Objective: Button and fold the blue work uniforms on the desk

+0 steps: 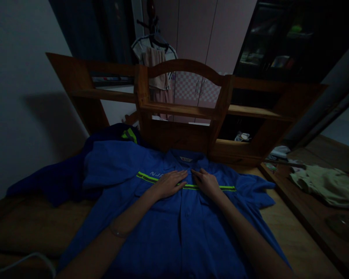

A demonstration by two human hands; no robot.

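Note:
A blue short-sleeved work shirt (163,232) lies spread out front side up, its collar toward the wooden headboard-like shelf. Across its chest runs a yellow-green reflective stripe (191,187), and pale lettering (154,174) shows above it on the left. My left hand (171,183) rests flat on the chest just left of the button placket, fingers stretched out. On the other side of the placket, below the collar, my right hand (206,182) lies on the cloth with its fingers extended. The fingertips of both hands come close together near the top of the placket.
Darker blue clothing (72,174) with a reflective strip is heaped at the left. Behind the shirt stands a wooden shelf frame (183,110). Pale folded cloth (328,184) lies on a surface at the right. A white cable (35,255) curves at the lower left.

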